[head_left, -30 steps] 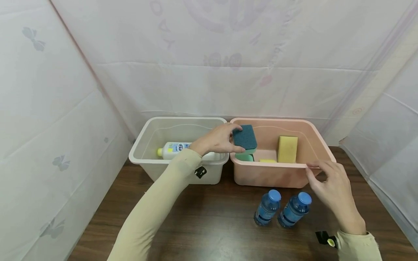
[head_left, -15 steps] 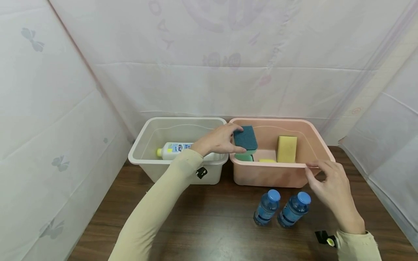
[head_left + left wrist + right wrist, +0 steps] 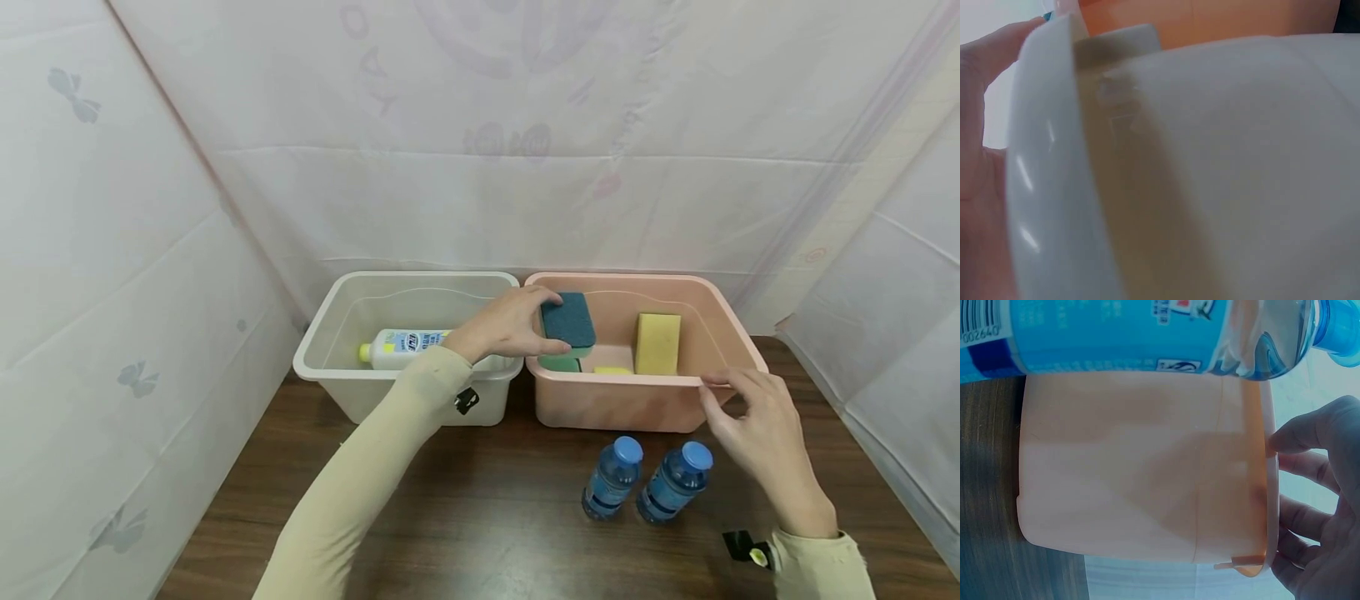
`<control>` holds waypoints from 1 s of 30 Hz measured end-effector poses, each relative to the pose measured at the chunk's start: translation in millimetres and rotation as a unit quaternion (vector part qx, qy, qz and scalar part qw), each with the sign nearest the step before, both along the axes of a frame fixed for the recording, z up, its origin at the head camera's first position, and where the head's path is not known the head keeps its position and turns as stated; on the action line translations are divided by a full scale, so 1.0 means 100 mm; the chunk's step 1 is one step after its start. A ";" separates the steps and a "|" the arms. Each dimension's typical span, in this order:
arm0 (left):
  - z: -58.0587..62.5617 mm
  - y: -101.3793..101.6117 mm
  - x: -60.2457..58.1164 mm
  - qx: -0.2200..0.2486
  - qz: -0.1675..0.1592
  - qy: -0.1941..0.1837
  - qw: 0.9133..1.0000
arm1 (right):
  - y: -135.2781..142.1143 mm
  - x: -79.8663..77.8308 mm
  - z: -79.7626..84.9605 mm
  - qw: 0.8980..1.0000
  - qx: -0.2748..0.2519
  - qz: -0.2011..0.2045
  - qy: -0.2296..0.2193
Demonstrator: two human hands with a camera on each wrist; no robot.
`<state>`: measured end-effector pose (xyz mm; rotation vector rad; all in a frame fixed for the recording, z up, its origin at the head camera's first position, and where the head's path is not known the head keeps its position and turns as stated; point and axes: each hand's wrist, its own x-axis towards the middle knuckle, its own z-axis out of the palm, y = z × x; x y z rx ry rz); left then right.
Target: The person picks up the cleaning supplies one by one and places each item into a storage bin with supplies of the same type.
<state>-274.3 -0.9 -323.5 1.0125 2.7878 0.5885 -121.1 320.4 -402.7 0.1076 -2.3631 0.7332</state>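
Note:
My left hand [image 3: 512, 323] reaches across the grey-white bin and pinches a green sponge with a dark scouring pad [image 3: 567, 320] between thumb and fingers, at the left end of the pink bin [image 3: 630, 404]. Just below it, another green sponge [image 3: 559, 364] shows inside that bin. My right hand [image 3: 757, 425] holds the pink bin's front rim near the right corner. The right wrist view shows the thumb and fingers [image 3: 1304, 519] at that rim. In the left wrist view, the white bin's rim [image 3: 1047, 162] hides most of the left hand.
A yellow sponge [image 3: 658, 343] stands in the pink bin, with a second yellow piece [image 3: 612, 370] partly hidden by the front wall. In the grey-white bin [image 3: 420, 387] lies a white bottle [image 3: 405, 346]. Two blue-capped water bottles [image 3: 611, 479] stand on the wooden table [image 3: 480, 517] in front.
My left hand and the sponge have shifted slightly right and down over the pink bin. The right hand stays at the rim.

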 end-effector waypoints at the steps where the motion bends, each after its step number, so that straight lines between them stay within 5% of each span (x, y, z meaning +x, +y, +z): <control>1: 0.00 0.00 0.00 -0.001 0.002 0.003 1.000 | 0.00 0.00 0.00 1.000 0.000 0.000 0.000; 30: -0.03 0.04 0.03 -0.012 0.003 0.006 1.000 | -0.01 -0.02 0.01 1.000 0.003 0.001 0.003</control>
